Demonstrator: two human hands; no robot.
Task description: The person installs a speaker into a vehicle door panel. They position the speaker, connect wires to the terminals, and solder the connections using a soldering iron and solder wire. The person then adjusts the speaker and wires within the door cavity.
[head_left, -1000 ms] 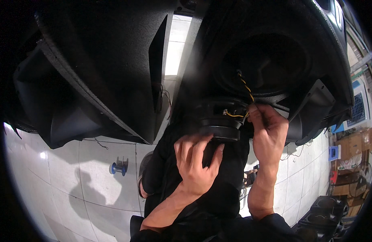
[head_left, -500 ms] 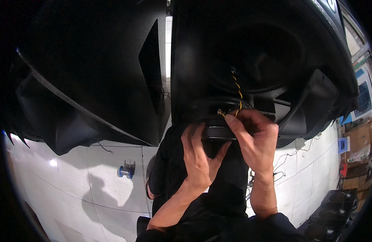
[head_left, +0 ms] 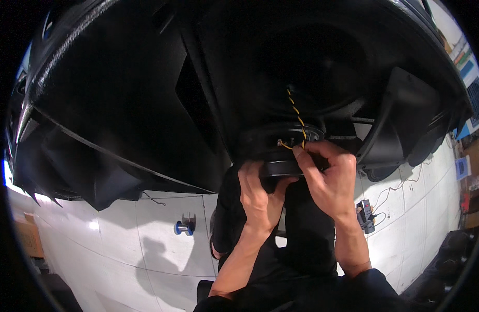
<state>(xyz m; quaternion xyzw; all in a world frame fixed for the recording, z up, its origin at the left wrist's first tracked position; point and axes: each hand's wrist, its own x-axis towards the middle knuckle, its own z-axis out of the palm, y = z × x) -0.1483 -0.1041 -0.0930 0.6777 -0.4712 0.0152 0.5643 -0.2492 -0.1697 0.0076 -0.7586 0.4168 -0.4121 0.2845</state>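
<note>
A round black speaker driver rests tilted at my lap, with small metal terminals on its back. My left hand is wrapped round its near edge. My right hand pinches a twisted yellow-and-black wire between thumb and forefinger, just beside the terminals. A yellow strand curves from the pinch to the left terminal; whether it is fixed there I cannot tell. Upward, the wire runs into the dark round hollow of a large black cabinet.
A second black cabinet stands close on the left. On the pale tiled floor lie a blue-ended spool of silvery wire and, at right, a power strip with cables. A blue bin stands farther right.
My view has shifted, bringing the power strip out from behind my right arm. My right fingers sit slightly farther from the left terminal, with more strand showing. Both grips stay.
</note>
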